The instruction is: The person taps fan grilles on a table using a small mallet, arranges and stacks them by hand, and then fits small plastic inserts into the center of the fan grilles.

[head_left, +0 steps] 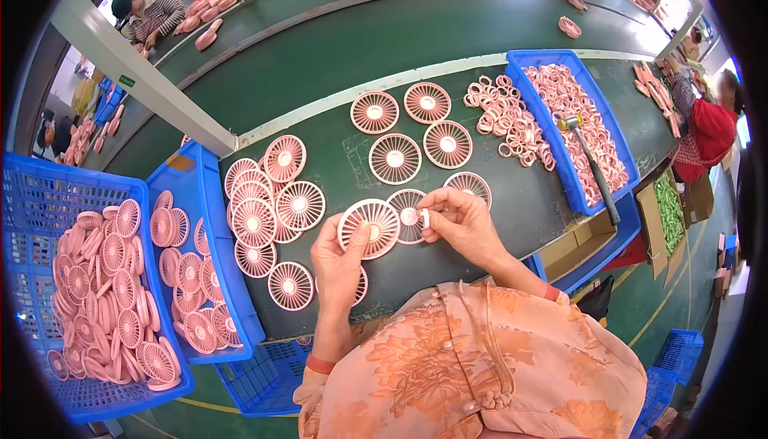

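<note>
My left hand (336, 263) grips a pink round fan grille (384, 217) by its edge, thumb on its face, above the dark green table. Just to the right, my right hand (468, 229) pinches a small pale pink ring (425, 219) between thumb and fingers. Beneath and between the hands lies another fan grille (410, 229), partly covered. Several more grilles are laid out in front, among them one grille (395, 158) and another (427, 103). An overlapping cluster of grilles (254, 223) lies left of my left hand. Loose small rings (504, 115) are heaped at the far right.
A blue tray (512, 67) full of rings stands at right, with a yellow-headed hammer (596, 171) across it. Blue crates (172, 375) of grilles stand left. A metal post (148, 71) rises at left. Beyond runs a green conveyor (320, 63). Co-workers sit far left and right.
</note>
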Demonstrator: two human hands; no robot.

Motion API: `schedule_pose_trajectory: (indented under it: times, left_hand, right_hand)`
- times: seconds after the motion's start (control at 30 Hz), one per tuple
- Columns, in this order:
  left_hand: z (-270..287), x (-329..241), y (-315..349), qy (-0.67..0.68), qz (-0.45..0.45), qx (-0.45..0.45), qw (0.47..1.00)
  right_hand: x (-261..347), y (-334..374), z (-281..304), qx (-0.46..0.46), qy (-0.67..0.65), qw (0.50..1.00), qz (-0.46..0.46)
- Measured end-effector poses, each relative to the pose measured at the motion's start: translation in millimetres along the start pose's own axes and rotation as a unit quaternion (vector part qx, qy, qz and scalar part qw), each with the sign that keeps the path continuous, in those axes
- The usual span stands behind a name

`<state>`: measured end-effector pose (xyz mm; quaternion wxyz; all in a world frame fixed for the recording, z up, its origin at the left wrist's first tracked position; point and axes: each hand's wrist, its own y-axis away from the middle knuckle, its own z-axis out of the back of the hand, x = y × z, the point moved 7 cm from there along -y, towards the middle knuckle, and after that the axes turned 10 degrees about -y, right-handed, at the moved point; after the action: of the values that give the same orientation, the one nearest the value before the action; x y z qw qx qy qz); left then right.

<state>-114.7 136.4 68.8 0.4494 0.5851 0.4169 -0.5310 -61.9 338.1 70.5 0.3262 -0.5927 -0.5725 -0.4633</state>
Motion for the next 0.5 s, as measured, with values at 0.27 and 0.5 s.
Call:
schedule_pose_trajectory:
  times: [0.27,0.5]
  left_hand:
    - [-30.9,22.8,3.6,0.164,0.105,0.030,0.980]
    - [-43.3,22.1,9.1,0.155,0.090,0.051,0.982]
  right_hand:
    - [15.5,14.0,-14.9,0.029,0.025,0.998,0.056]
    - [42.4,21.5,-33.6,0.037,0.293,0.927,0.232]
